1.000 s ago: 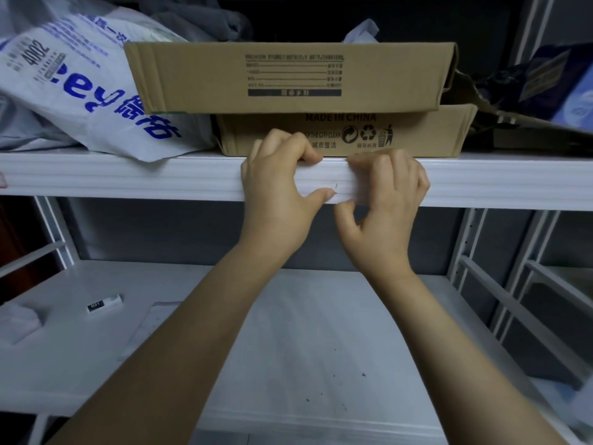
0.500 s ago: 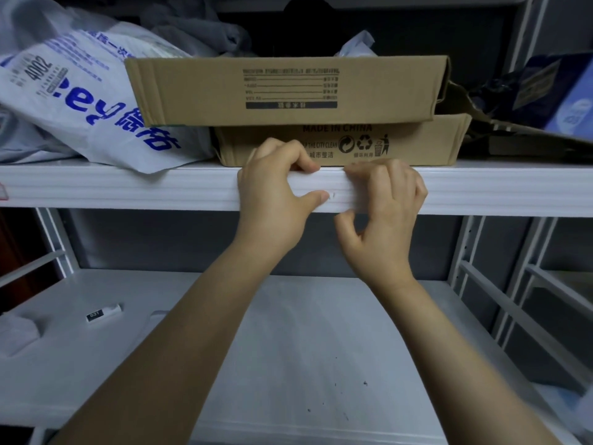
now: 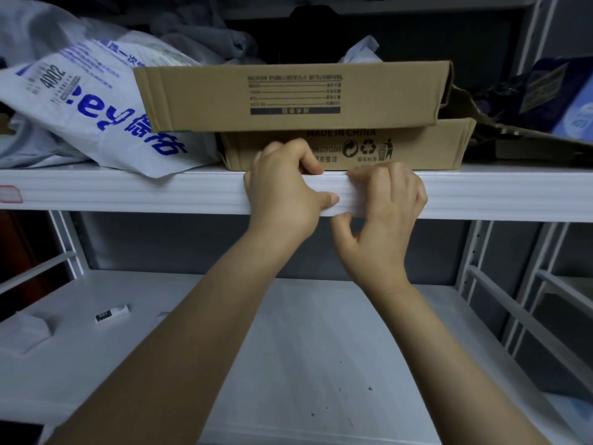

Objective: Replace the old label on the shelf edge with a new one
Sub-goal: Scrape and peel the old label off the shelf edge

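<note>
Gripping the shelf edge (image 3: 481, 194), our left hand (image 3: 282, 194) curls its fingers (image 3: 305, 159) over the top, thumb on the face; our right hand (image 3: 388, 200) beside it is curled, though whether it pinches the label (image 3: 349, 200) we cannot tell. That label is a faint strip between our thumbs, mostly hidden. Cardboard boxes (image 3: 288, 94) sit above our knuckles, a white lower shelf (image 3: 321, 348) below our wrists.

The upper shelf (image 3: 128, 194) holds a plastic bag (image 3: 96, 117) and a cardboard box (image 3: 433, 149). The lower shelf (image 3: 321, 348) holds a small tube (image 3: 112, 314).
</note>
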